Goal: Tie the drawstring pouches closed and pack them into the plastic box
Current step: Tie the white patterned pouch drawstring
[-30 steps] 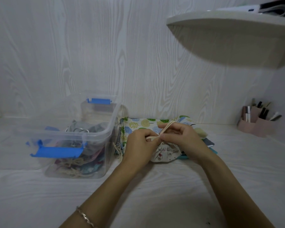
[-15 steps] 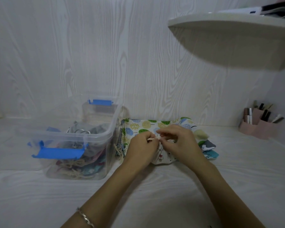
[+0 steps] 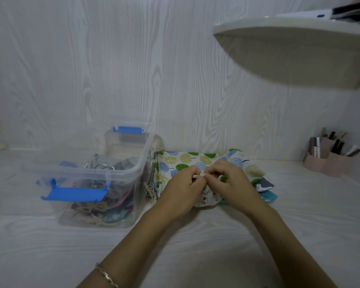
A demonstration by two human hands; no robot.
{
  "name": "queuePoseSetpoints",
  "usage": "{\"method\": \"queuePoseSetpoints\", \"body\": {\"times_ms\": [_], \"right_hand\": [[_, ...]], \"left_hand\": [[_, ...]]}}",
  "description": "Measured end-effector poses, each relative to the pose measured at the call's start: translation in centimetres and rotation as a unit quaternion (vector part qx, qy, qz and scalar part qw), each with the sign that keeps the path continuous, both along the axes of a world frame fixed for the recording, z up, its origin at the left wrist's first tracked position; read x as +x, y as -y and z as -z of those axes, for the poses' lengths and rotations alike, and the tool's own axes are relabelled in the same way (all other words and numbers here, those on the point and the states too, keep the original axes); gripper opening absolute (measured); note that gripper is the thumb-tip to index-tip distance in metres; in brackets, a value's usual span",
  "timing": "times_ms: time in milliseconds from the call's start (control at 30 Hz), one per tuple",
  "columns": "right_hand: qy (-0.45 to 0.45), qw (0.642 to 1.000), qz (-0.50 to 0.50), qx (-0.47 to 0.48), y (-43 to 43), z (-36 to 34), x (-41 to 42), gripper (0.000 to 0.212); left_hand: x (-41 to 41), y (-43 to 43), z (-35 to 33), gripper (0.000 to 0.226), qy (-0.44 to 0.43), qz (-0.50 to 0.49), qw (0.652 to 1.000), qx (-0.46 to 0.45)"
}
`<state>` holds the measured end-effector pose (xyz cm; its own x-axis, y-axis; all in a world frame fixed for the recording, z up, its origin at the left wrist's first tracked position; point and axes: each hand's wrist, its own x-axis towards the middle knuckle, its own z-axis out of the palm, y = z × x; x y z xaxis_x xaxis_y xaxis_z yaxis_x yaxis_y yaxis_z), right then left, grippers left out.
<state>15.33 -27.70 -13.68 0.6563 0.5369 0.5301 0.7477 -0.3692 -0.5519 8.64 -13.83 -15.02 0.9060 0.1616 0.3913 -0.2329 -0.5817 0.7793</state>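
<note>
A small white printed pouch (image 3: 208, 199) rests on the table under both hands. My left hand (image 3: 182, 191) and my right hand (image 3: 232, 183) meet above it, each pinching the beige drawstring (image 3: 202, 175) at the pouch's gathered mouth. Behind them lies a pile of flat pouches, the top one printed with green, blue and yellow trees (image 3: 187, 160). To the left stands the clear plastic box (image 3: 131, 177) with blue latches, holding several tied pouches.
A pink organiser (image 3: 328, 163) with pens and cosmetics stands at the far right by the wall. A white shelf (image 3: 289, 50) juts out overhead at the upper right. A grey and a teal pouch (image 3: 265, 189) poke out right of the pile.
The long loop of drawstring held up a second ago has been drawn down tight. Both hands have closed in together over the pouch's mouth.
</note>
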Motion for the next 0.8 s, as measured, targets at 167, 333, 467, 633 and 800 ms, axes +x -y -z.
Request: {"method": "queuePoseSetpoints", "body": {"times_ms": [167, 333, 467, 633, 800], "right_hand": [[-0.298, 0.942, -0.058, 0.146, -0.06, -0.1, 0.34, 0.017], [-0.461, 0.843, -0.138, 0.243, -0.01, -0.29, 0.33, 0.025], [-0.376, 0.894, -0.085, 0.226, -0.15, -0.13, 0.23, 0.011], [-0.148, 0.974, -0.002, 0.171, -0.36, 0.11, -0.13, 0.007], [-0.112, 0.982, -0.013, 0.149, -0.28, 0.22, -0.23, 0.006]], "left_hand": [[0.35, -0.47, 0.45, 0.019, 0.027, -0.007, 0.999, 0.045], [0.03, -0.2, -0.32, 0.01, 0.087, -0.009, 0.996, -0.028], [0.2, -0.42, -0.16, 0.014, 0.084, -0.021, 0.995, -0.044], [0.54, -0.44, -0.02, 0.018, 0.06, -0.028, 0.994, -0.083], [0.49, -0.57, -0.08, 0.019, 0.055, -0.031, 0.993, -0.102]]}}
